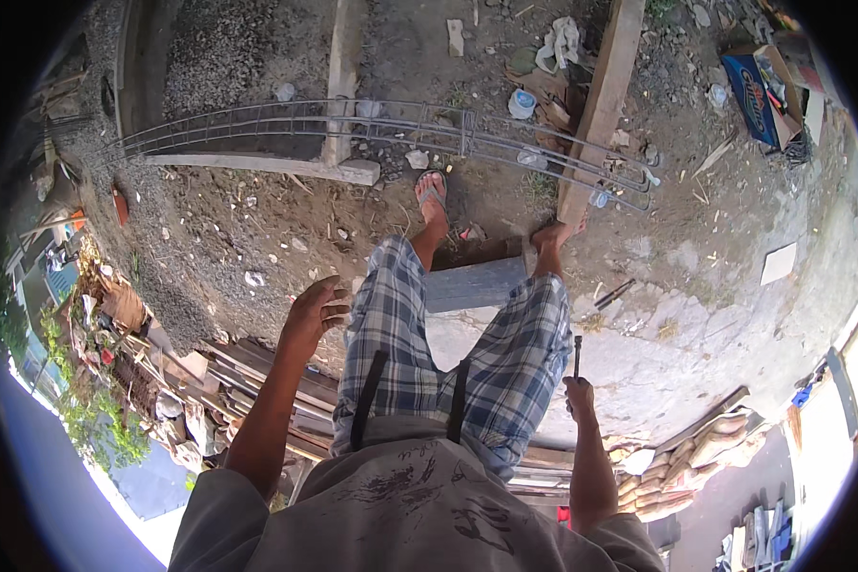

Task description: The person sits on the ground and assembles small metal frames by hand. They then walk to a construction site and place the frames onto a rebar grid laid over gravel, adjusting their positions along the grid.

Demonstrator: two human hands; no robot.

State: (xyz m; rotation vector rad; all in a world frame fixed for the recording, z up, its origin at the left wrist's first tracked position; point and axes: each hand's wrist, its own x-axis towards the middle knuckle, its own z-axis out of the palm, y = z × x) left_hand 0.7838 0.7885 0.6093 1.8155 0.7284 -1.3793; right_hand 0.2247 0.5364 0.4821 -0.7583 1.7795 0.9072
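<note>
My left hand (316,313) hangs beside my left knee, its fingers apart and nothing in it. My right hand (579,396) is closed around a thin dark metal rod tool (578,355), which points away from me with a small thicker tip. The exact kind of tool is too small to tell. Ahead of my feet, a long cage of steel reinforcing bars (465,136) lies crosswise. Its right part passes over a wooden beam (593,114). Neither hand touches it.
Between my legs sits a grey block (477,285). Dark rods (615,294) lie on the ground to its right. A second timber (341,86) stands beyond the bars. At far right is a blue cardboard box (751,95); stacked planks (257,386) lie to my left.
</note>
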